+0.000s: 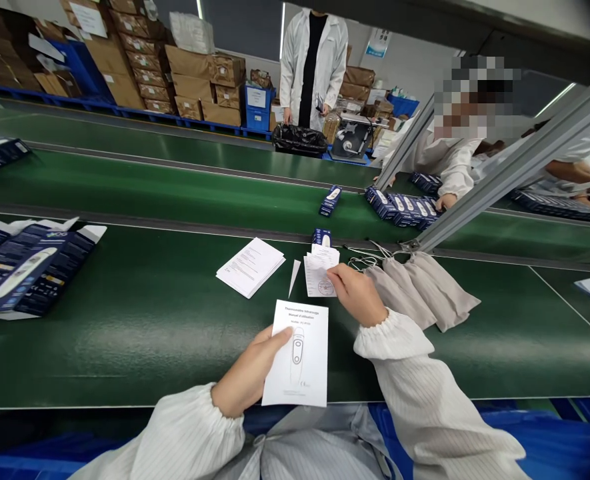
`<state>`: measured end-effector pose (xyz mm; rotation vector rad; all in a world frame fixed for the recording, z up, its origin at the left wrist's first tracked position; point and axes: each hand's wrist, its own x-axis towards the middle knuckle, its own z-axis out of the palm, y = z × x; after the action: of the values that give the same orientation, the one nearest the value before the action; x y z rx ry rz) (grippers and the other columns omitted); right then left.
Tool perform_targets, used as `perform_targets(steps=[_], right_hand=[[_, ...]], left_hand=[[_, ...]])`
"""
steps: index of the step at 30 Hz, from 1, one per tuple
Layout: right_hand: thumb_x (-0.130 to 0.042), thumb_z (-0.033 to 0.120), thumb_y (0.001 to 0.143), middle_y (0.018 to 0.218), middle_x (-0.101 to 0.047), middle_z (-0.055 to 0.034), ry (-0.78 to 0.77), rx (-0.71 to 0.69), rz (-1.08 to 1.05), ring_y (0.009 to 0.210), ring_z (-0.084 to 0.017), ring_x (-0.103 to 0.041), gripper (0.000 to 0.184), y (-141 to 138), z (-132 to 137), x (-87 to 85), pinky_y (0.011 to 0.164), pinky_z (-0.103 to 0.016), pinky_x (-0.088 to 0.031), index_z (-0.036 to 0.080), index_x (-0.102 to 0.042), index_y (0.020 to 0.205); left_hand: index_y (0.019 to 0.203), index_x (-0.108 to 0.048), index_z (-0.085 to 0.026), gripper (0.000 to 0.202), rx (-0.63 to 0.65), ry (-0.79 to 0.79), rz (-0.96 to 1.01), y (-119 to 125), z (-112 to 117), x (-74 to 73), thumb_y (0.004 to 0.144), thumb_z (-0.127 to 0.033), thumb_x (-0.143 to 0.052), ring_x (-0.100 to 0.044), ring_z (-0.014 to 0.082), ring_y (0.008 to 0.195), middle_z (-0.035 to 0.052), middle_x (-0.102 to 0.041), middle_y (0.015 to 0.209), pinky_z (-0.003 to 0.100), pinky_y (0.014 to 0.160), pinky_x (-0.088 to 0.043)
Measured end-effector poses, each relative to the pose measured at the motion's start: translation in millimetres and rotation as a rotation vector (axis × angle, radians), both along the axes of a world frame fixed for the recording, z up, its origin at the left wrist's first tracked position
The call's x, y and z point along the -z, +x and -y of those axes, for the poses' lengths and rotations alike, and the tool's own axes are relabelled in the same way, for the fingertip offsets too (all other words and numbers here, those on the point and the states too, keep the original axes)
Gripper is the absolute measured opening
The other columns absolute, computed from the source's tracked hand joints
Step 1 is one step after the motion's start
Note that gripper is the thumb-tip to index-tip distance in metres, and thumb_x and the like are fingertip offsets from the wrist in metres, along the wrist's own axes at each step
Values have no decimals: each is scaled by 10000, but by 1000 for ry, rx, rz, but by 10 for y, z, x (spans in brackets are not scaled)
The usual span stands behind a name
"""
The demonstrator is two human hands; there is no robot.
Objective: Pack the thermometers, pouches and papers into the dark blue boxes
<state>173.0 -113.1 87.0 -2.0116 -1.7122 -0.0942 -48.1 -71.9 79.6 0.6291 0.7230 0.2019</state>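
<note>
In front of me a long, glossy green work surface [149, 360] runs from left to right, and past it lies a lower-set green belt [199, 190] edged with pale strips. At the far left and centre, stacks of brown cardboard cartons [189, 67] stand on blue pallets, and a person in an open white coat [287, 60] stands to their right, behind a black-lined bin [299, 140]. On the far right, a co-worker's white sleeve [459, 163] reaches down to a row of small navy-blue printed boxes [409, 208]. Near the left edge of my surface lie navy-blue printed cardboard cartons with white flaps [39, 273]; to the right sit overlapping beige cloth drawstring pouches [425, 290]. My left hand [247, 367] grips a white paper booklet with a black thermometer drawing [315, 340] by its left side, thumb on the cover, above the near edge. Left of centre, beyond it, rests a stack of white printed sheets [251, 267]. My right hand [357, 293] is curled, fingertips touching white paper slips with a round reddish stamp [317, 277]; I cannot tell whether they are pinched. Just beyond those slips stands one navy-blue box with a white thermometer picture [319, 237].
</note>
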Motion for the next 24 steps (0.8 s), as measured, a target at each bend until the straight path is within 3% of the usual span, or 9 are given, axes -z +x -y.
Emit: perform_targets(steps=[3, 6, 9, 12, 14, 17, 19, 21, 24], right_hand=[[-401, 289, 960, 794, -661, -61, 129, -157, -45, 719, -171, -608, 216, -162, 113, -62, 651, -299, -479, 204, -539, 817], [-417, 292, 959, 804, -670, -59, 75, -361, -55, 773, -172, -623, 230, -406, 232, -20, 715, -308, -506, 207, -548, 789], [-418, 296, 958, 779, -663, -55, 27, -363, -49, 786, -176, -628, 254, -590, 323, 75, 730, -313, -514, 206, -565, 771], [-437, 305, 949, 790, -665, -43, 44, -322, -82, 788, -169, -628, 244, -542, 405, 122, 746, -303, -517, 214, -589, 781], [-443, 296, 946, 831, -674, -41, 112, -217, -113, 810, -164, -624, 216, -320, 477, 143, 775, -300, -514, 217, -605, 826], [-437, 273, 940, 910, -664, -97, 240, 209, -17, 891, -217, -600, 193, 224, 625, 273, 838, -381, -490, 184, -607, 921], [-471, 284, 912, 946, -638, -154, 220, 443, 140, 913, -283, -577, 204, 580, 720, 451, 829, -468, -474, 144, -596, 993], [-500, 278, 885, 952, -616, -173, 157, 502, 239, 889, -304, -570, 264, 815, 785, 654, 791, -492, -478, 125, -562, 1091], [-535, 272, 855, 935, -593, -156, 47, 445, 274, 861, -294, -573, 355, 915, 835, 868, 759, -465, -493, 126, -509, 1178]], left_hand=[[1176, -585, -118, 397, -92, 9, 48, 144, -64, 5, 851, -346, -592, -660, 260, 973, 141, -694, 1081, 349, 849, -509], [1176, -586, -106, 446, -125, 13, 135, 279, -119, 51, 864, -423, -554, -653, 266, 987, 151, -687, 1092, 358, 868, -508], [1186, -579, -107, 465, -92, 40, 190, 384, -110, 124, 855, -433, -568, -645, 272, 1010, 158, -664, 1146, 367, 883, -502], [1212, -555, -112, 467, -102, 120, 147, 433, -56, 199, 833, -377, -619, -645, 272, 1012, 153, -663, 1155, 365, 882, -504], [1257, -518, -142, 498, -118, 161, 103, 421, -32, 226, 822, -352, -638, -653, 272, 995, 137, -665, 1158, 373, 864, -515], [1314, -463, -208, 545, -96, 153, 58, 350, -32, 203, 815, -320, -650, -656, 277, 1000, 112, -659, 1181, 391, 851, -528], [1324, -455, -218, 547, -74, 120, 54, 303, -32, 163, 818, -298, -646, -641, 285, 1038, 112, -649, 1201, 402, 869, -526], [1322, -460, -205, 536, -66, 80, 60, 283, -11, 126, 822, -282, -638, -624, 291, 1074, 121, -638, 1216, 406, 891, -520], [1311, -472, -177, 521, -77, 30, 53, 310, 54, 96, 825, -273, -632, -620, 299, 1081, 139, -637, 1212, 406, 902, -515]])
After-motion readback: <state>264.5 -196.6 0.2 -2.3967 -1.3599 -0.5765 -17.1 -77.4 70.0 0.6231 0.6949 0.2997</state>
